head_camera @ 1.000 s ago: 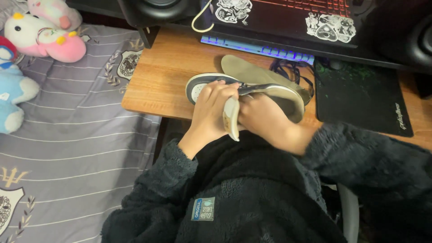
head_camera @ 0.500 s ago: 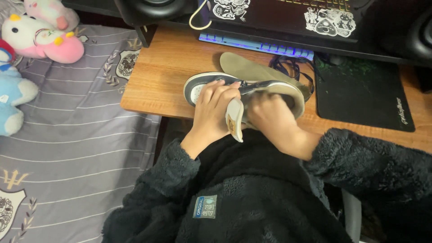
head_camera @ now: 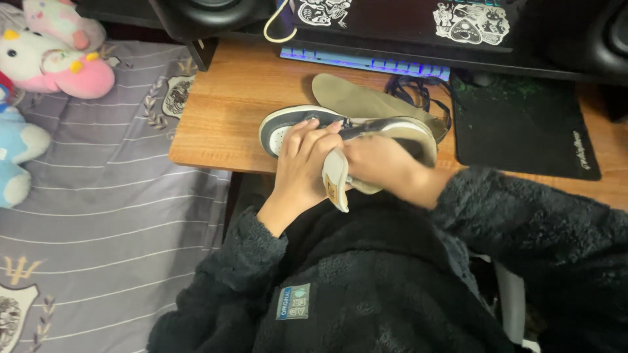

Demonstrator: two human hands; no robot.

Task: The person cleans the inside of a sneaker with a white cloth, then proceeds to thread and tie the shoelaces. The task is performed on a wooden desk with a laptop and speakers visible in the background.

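Pale insole (head_camera: 336, 181) sticks out at the desk's near edge, pinched between both hands. The left hand (head_camera: 302, 160) clasps the grey sneaker (head_camera: 294, 121); the right hand (head_camera: 379, 163) now covers more of its opening than before. Farther back, a second tan insole (head_camera: 360, 99) lies on the wooden desk (head_camera: 222, 111), unmoved.

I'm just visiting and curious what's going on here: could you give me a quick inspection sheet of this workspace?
Surface: wooden desk, edge beside a grey striped bedspread.
Job's things: grey-and-white sneaker on the desk; pale insole sticking out of it.
Clutter: a second tan insole, black mouse mat.
Hands: left hand rests on the sneaker; right hand grips the pale insole.
Cables: dark cord coiled behind the sneaker.
Surroundings: backlit keyboard, black speaker, plush toys.
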